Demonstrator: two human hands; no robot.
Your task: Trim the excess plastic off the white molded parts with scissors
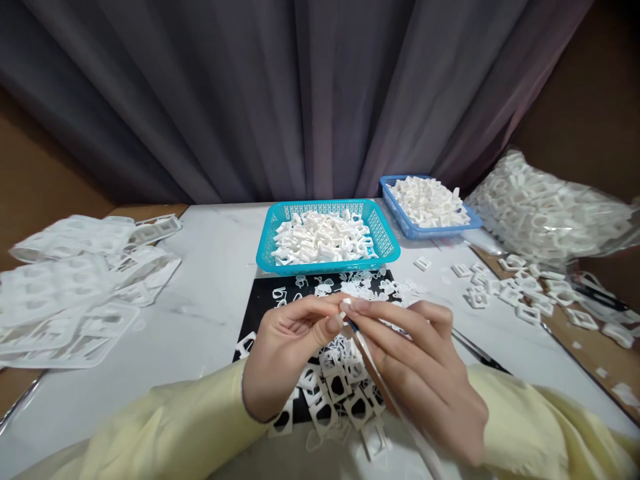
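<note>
Above a black mat [260, 303], my left hand [293, 353] pinches a small white piece [345, 307] between thumb and fingertips. My right hand [425, 367] meets it there, its fingers closed round a slim pen-like tool [373, 367] with a pale handle and a dark section near the tip. Fingers hide the tool's tip and most of the piece, so its shape is unclear. Beneath the hands, square white pieces with round openings [337, 387] lie in a heap. Thin white scraps [363, 283] are scattered over the far part of the mat.
A teal basket [327, 269] full of white pieces stands behind the mat, with a filled blue basket [425, 233] further right. Beyond lies a stuffed clear bag [550, 213]. Loose white frames [525, 287] and dark tweezers-like tool [477, 350] lie right; white moulded sheets [60, 287] left.
</note>
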